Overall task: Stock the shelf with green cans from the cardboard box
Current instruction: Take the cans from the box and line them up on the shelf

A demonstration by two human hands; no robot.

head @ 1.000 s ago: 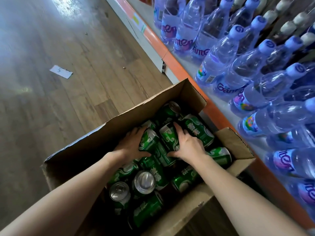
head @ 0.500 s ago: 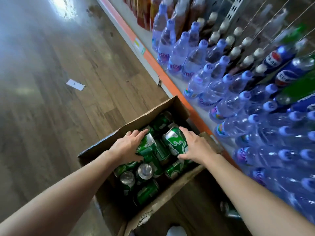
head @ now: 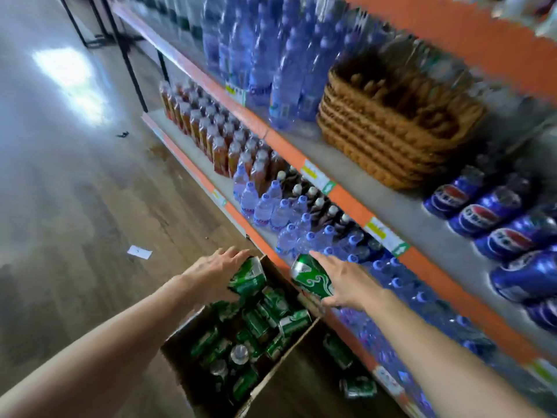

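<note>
An open cardboard box [head: 289,362] on the floor holds several green cans [head: 259,324] lying loose. My left hand [head: 215,268] grips one green can [head: 248,277] above the box's far left corner. My right hand [head: 346,282] holds a second green can [head: 312,279] lifted above the box's right edge, in front of the lower shelf. The middle shelf [head: 355,188] has a bare grey stretch between a wicker basket and blue cola cans.
A woven wicker basket [head: 388,128] and blue cola cans [head: 494,224] sit on the middle shelf. Water bottles [head: 280,212] and amber bottles [head: 205,122] fill the lower shelf. Two green cans [head: 357,387] lie on the floor right of the box. A paper scrap [head: 139,252] lies on the wooden floor.
Both hands have risen out of the box, each carrying a green can. My view has tilted up, so the middle shelf with the basket and cola cans is now visible.
</note>
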